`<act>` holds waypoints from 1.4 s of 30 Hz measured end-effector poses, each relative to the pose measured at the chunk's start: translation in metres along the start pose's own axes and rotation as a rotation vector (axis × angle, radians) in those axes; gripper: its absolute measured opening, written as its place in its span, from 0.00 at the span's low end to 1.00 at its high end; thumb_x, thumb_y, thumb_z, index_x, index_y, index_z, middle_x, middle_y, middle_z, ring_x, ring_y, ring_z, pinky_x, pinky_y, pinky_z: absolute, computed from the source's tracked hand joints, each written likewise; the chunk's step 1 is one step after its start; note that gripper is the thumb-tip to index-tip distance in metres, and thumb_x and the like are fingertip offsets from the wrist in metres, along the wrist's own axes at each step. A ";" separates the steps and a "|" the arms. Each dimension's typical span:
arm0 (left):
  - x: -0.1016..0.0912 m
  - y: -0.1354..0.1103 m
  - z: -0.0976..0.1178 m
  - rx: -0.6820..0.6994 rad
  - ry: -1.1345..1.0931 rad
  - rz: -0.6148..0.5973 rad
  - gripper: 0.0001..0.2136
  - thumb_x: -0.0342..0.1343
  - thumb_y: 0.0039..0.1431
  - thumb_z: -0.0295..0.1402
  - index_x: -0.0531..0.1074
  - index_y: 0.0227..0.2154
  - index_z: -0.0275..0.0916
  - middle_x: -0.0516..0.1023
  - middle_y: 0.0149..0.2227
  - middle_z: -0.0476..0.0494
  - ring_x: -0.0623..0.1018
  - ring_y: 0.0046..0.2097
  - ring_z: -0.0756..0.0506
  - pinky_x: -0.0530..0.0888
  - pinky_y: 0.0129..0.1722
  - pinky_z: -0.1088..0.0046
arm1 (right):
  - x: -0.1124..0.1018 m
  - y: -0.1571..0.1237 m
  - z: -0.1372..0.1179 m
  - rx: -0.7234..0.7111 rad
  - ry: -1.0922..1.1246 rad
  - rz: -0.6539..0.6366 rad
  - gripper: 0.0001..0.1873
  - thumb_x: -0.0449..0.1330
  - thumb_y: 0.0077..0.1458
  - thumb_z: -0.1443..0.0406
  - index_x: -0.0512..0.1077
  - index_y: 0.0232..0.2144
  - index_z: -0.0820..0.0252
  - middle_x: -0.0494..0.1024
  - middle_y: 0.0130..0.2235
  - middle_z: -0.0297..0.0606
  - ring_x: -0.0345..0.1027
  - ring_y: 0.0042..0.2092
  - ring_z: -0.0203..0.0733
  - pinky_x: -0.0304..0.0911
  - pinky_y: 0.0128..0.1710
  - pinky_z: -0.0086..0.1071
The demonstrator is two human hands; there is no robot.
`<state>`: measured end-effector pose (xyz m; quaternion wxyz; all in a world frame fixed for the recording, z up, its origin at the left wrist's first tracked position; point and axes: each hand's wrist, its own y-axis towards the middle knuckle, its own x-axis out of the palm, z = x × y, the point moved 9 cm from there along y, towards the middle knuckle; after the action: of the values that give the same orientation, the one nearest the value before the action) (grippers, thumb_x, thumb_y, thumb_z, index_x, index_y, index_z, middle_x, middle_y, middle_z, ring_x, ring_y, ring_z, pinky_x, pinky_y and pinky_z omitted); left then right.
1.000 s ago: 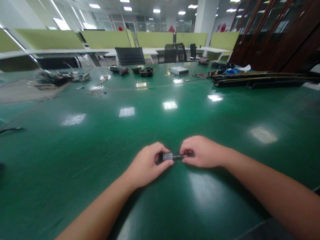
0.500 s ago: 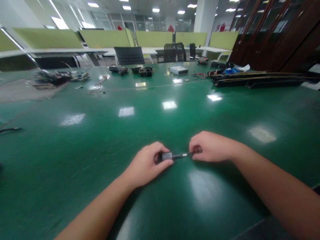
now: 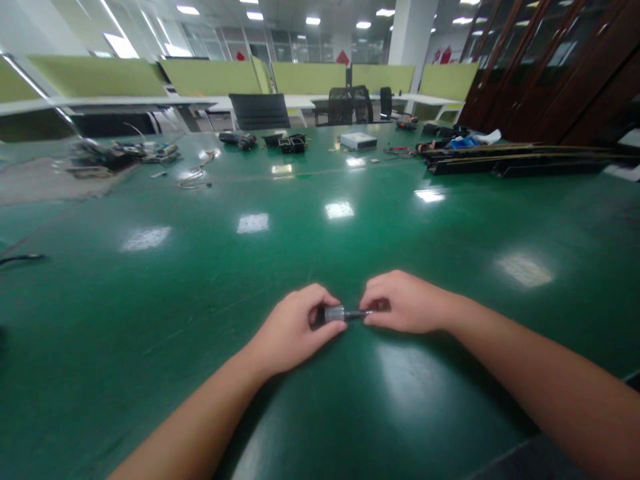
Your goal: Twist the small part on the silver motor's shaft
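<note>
In the middle of the near table, my left hand [image 3: 303, 327] is closed around what looks like a screwdriver [image 3: 334, 313], with a grey cylindrical handle and a thin dark shaft pointing right. Part of its handle is hidden in the palm. My right hand [image 3: 400, 303] is pinched at the far end of the shaft. Its thumb and fingertips cover the tip, along with a small dark piece between them that is too small to make out. The two hands face each other, a short gap apart, low over the green table [image 3: 280, 413].
At the back stand a white box [image 3: 358, 141] and black devices [image 3: 291, 143]. Long dark strips [image 3: 500, 160] lie back right. Far left are a pile of electronic parts [image 3: 125, 157] and a loose cable [image 3: 195, 180]. A black cable end [image 3: 23, 259] lies at the left edge.
My right hand has moved left with its small dark piece, from just off the shaft's tip to over it. My left hand and the screwdriver have stayed put.
</note>
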<state>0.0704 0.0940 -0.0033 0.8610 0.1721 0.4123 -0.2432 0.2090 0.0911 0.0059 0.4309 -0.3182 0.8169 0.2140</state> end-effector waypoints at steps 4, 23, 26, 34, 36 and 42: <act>-0.001 0.000 -0.001 -0.001 0.005 0.022 0.09 0.62 0.57 0.39 0.75 0.38 0.40 0.73 0.30 0.50 0.71 0.31 0.47 0.64 0.29 0.73 | 0.004 0.003 0.001 0.038 0.023 0.076 0.05 0.66 0.54 0.66 0.79 0.35 0.60 0.77 0.33 0.35 0.68 0.33 0.35 0.59 0.34 0.28; 0.001 0.001 -0.001 -0.013 0.012 0.018 0.14 0.65 0.54 0.40 0.75 0.40 0.41 0.73 0.29 0.51 0.71 0.29 0.48 0.65 0.29 0.73 | 0.009 0.006 -0.010 -0.034 0.029 0.100 0.11 0.62 0.59 0.70 0.79 0.44 0.60 0.80 0.40 0.40 0.70 0.43 0.41 0.63 0.45 0.34; 0.000 0.001 0.000 -0.010 0.005 0.028 0.18 0.64 0.56 0.44 0.74 0.45 0.41 0.73 0.30 0.51 0.71 0.29 0.48 0.65 0.29 0.73 | 0.010 0.006 -0.010 -0.039 0.002 0.108 0.11 0.61 0.59 0.70 0.78 0.44 0.61 0.79 0.40 0.41 0.70 0.43 0.42 0.63 0.45 0.35; 0.001 0.002 0.003 0.027 0.028 0.000 0.10 0.63 0.58 0.39 0.76 0.40 0.41 0.75 0.31 0.50 0.73 0.31 0.47 0.66 0.31 0.72 | 0.010 0.005 -0.012 -0.051 -0.006 0.120 0.10 0.62 0.58 0.68 0.79 0.42 0.60 0.79 0.38 0.39 0.70 0.41 0.41 0.63 0.43 0.33; 0.001 0.002 0.003 0.024 0.026 0.005 0.09 0.63 0.57 0.37 0.76 0.39 0.41 0.75 0.31 0.50 0.73 0.31 0.47 0.66 0.31 0.72 | 0.011 0.006 -0.011 -0.052 -0.005 0.127 0.09 0.63 0.57 0.67 0.79 0.41 0.61 0.79 0.38 0.39 0.70 0.40 0.41 0.62 0.42 0.32; 0.001 0.002 0.004 0.015 0.026 0.005 0.09 0.63 0.57 0.39 0.75 0.37 0.40 0.75 0.31 0.49 0.73 0.31 0.47 0.65 0.30 0.72 | 0.012 0.008 -0.010 -0.061 -0.010 0.152 0.07 0.63 0.58 0.66 0.79 0.39 0.61 0.79 0.37 0.38 0.70 0.40 0.40 0.61 0.41 0.32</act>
<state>0.0744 0.0935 -0.0018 0.8548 0.1829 0.4212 -0.2418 0.1923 0.0867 0.0022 0.4078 -0.2672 0.8296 0.2724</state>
